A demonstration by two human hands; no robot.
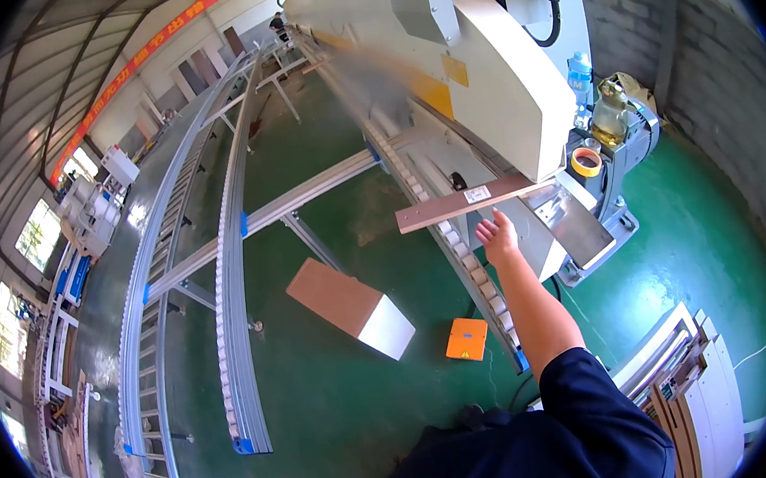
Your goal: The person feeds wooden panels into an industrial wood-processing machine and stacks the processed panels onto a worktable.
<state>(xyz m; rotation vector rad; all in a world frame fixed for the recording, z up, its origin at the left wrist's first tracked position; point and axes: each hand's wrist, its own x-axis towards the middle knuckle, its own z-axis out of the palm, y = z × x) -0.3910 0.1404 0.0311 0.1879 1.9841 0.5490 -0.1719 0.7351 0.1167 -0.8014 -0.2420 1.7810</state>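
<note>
My right hand (497,237) is just below a narrow brown board (440,209) with a white label on its face. Its fingers are stretched out and apart, with nothing visible in them. Whether the fingertips touch the board, I cannot tell. The board lies crosswise over the roller track (479,276), its right end close under the machine's cream-coloured cover (515,82). My left hand is out of the picture.
An orange foot-pedal-like box (466,339) and a brown-and-white block (343,306) rest on the green floor. Long roller rails (239,343) run at the left. Beside the machine stand a motor (634,140), bottle (579,76) and tape roll (586,162). Boards are stacked (706,393) at lower right.
</note>
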